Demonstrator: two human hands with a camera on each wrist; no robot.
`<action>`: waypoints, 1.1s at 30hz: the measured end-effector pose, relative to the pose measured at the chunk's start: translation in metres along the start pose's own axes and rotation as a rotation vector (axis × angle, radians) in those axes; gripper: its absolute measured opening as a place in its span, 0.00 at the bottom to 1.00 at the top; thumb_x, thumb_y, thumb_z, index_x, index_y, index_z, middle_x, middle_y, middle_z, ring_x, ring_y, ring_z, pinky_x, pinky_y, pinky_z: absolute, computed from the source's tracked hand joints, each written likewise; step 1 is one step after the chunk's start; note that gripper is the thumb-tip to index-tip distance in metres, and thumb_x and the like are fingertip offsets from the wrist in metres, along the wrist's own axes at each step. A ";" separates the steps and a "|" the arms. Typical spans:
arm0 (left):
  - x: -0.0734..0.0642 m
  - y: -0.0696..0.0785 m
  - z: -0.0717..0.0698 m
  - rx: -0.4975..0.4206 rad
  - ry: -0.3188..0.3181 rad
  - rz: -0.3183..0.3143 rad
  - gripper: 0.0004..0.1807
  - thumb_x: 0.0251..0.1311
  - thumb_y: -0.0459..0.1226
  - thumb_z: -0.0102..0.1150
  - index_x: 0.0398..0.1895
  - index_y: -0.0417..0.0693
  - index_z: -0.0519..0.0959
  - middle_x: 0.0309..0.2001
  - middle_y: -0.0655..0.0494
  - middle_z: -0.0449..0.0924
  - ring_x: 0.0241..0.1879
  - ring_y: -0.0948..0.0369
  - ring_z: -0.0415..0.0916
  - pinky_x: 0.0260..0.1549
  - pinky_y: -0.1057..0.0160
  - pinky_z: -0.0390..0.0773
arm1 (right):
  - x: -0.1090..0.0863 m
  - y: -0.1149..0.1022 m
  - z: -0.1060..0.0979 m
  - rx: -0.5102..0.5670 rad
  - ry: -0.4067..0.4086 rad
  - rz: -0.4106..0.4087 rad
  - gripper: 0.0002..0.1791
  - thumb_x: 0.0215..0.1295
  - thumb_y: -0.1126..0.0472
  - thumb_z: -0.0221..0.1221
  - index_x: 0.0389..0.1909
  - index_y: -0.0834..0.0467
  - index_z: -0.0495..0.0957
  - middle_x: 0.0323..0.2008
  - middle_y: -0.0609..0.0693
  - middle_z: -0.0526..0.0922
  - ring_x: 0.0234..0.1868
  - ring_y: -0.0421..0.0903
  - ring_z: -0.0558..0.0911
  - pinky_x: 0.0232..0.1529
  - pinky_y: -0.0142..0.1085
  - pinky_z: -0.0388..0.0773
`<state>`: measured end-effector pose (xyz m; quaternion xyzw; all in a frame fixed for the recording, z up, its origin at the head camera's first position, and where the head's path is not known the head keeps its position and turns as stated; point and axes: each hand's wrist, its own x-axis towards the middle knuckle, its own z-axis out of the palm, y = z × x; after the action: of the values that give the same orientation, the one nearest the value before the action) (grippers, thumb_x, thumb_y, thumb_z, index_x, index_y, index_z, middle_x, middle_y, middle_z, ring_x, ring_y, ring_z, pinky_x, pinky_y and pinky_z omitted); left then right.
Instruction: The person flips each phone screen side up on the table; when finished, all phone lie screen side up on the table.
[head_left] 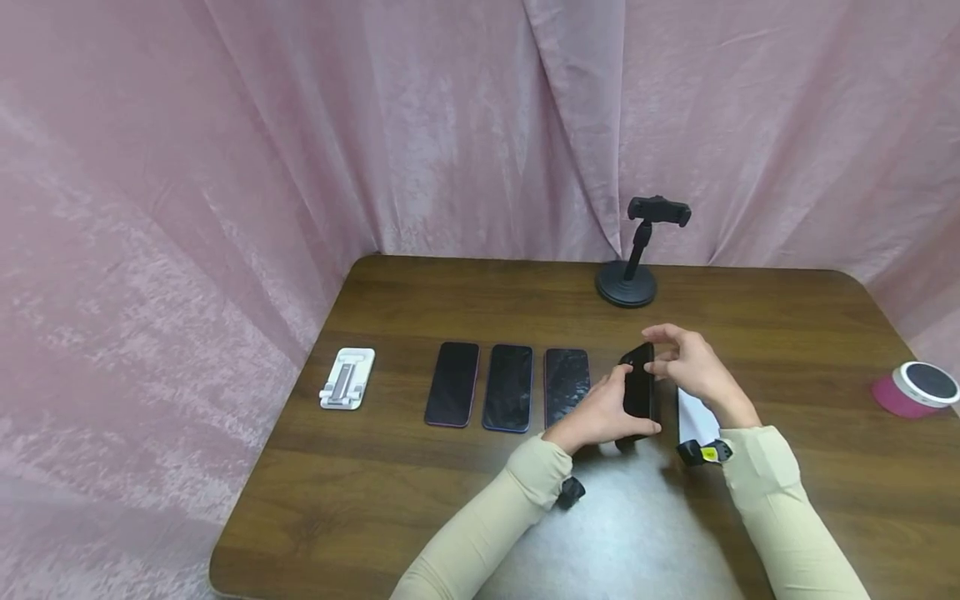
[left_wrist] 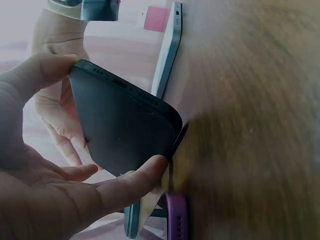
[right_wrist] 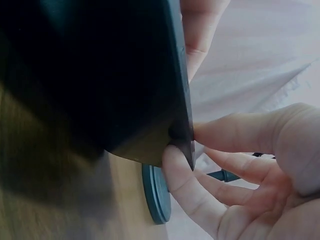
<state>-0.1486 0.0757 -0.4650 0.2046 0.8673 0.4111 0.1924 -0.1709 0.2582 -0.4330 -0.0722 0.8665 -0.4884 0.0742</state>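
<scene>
Tabletop [head_left: 315,500] stretches wide at lower left; centre-right, left hand [head_left: 600,414] and right hand [head_left: 695,365] grip black phone [head_left: 639,392] by its edges.

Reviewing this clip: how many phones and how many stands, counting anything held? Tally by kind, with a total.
Phones: 5 (leftmost dark phone, middle dark phone, third dark phone, held black phone, pale phone)
Stands: 2 (black stand, white stand)
Total: 7
</scene>
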 end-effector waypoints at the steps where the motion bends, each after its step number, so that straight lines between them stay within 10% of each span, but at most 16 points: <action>1: -0.001 0.000 -0.001 -0.007 -0.002 -0.008 0.51 0.53 0.49 0.74 0.77 0.44 0.58 0.67 0.48 0.69 0.62 0.59 0.71 0.57 0.62 0.72 | 0.000 0.000 0.001 0.006 0.002 -0.002 0.29 0.62 0.77 0.59 0.66 0.75 0.65 0.63 0.76 0.70 0.50 0.66 0.82 0.39 0.39 0.83; 9: -0.005 -0.004 -0.009 -0.141 -0.004 -0.036 0.49 0.54 0.44 0.75 0.76 0.45 0.58 0.65 0.44 0.73 0.60 0.57 0.75 0.54 0.61 0.75 | 0.005 0.001 0.006 0.045 -0.006 -0.001 0.34 0.66 0.73 0.60 0.70 0.76 0.58 0.63 0.78 0.67 0.54 0.69 0.79 0.40 0.34 0.81; 21: -0.007 -0.012 -0.017 -0.295 -0.041 0.011 0.38 0.55 0.32 0.68 0.71 0.39 0.67 0.55 0.45 0.81 0.26 0.62 0.82 0.24 0.65 0.81 | 0.011 0.017 0.017 0.178 -0.138 0.051 0.32 0.77 0.61 0.52 0.71 0.77 0.55 0.62 0.78 0.69 0.55 0.61 0.79 0.49 0.50 0.81; 33: -0.008 -0.002 -0.016 -0.194 0.017 0.068 0.26 0.51 0.30 0.66 0.56 0.35 0.73 0.30 0.55 0.79 0.16 0.64 0.78 0.20 0.69 0.78 | 0.007 0.021 0.020 0.200 -0.141 0.082 0.35 0.77 0.59 0.55 0.75 0.72 0.53 0.64 0.76 0.68 0.58 0.62 0.76 0.46 0.50 0.82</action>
<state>-0.1500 0.0603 -0.4559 0.2107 0.8175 0.5013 0.1899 -0.1748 0.2504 -0.4618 -0.0631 0.8084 -0.5624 0.1620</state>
